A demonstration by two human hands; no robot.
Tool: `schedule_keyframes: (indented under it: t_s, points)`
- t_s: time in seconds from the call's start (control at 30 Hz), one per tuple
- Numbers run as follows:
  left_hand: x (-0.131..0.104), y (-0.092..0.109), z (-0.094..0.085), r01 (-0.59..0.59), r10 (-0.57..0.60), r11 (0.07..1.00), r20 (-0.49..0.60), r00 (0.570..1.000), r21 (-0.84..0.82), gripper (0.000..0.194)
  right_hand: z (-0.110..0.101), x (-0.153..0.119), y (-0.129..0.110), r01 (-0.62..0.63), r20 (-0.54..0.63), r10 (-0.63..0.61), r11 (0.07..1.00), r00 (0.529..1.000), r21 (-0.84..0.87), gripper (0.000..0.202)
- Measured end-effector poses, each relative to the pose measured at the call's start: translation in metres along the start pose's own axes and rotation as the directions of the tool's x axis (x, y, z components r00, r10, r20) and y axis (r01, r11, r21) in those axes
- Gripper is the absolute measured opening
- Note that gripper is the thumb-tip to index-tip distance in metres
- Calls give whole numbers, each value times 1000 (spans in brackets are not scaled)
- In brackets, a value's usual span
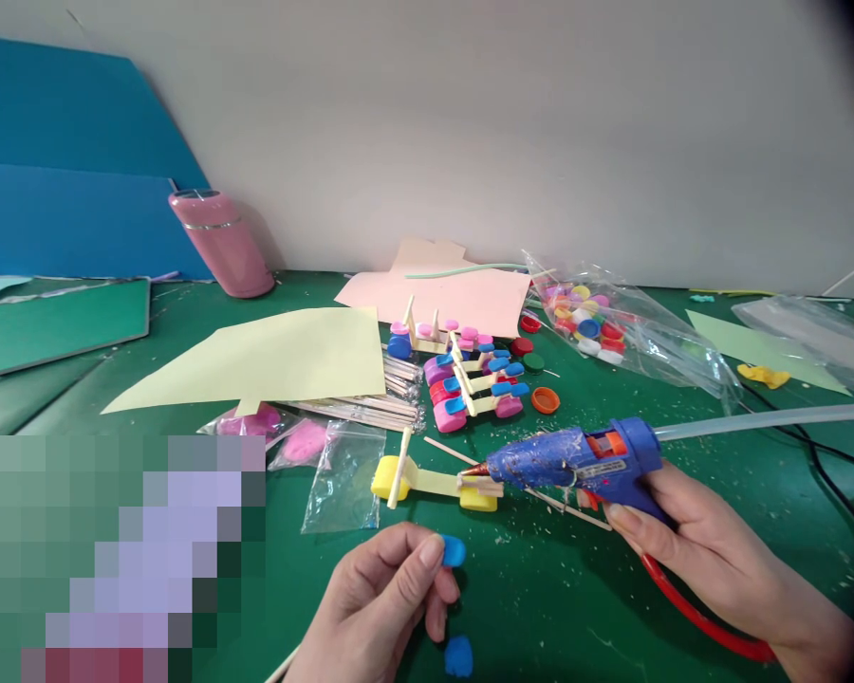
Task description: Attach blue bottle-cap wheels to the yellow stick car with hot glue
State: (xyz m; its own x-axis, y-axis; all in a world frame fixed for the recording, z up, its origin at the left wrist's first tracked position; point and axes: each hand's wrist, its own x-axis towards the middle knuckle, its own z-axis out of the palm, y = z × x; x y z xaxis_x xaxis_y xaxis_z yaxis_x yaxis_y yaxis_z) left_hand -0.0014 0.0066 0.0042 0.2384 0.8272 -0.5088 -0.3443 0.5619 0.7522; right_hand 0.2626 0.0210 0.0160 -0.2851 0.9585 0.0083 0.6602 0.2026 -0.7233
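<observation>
My left hand (380,602) pinches a small, flat blue oval piece (454,551) between thumb and forefinger. My right hand (718,555) is wrapped around the handle of a blue hot glue gun (566,460), with a long clear glue stick (775,419) running out of its back. The nozzle points left, at or just above the right end of a small wooden-stick model (436,483) with yellow ends; whether it touches cannot be told. On the table below my left hand lies another blue piece (459,655). A red curved handle (704,612) shows under my right hand.
Behind stand several similar models (470,379) with pink, red and blue parts. A clear bag of coloured caps (598,327), pale yellow paper (277,360), a pink bottle (224,247) and a black cord (826,460) lie around. A wall (470,123) closes the back.
</observation>
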Motion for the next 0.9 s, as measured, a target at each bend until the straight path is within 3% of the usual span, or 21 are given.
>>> schedule_keyframes:
  t_s: [0.57,0.9]
  points:
    - [-1,1,0,6,-5,1000,-4,1000,11,30,1,0,-1,7,68,-8,1000,998,23,30]
    - [0,1,2,-4,4,1000,-11,1000,9,30,2,1,-2,31,2,-31,1000,1000,2,25]
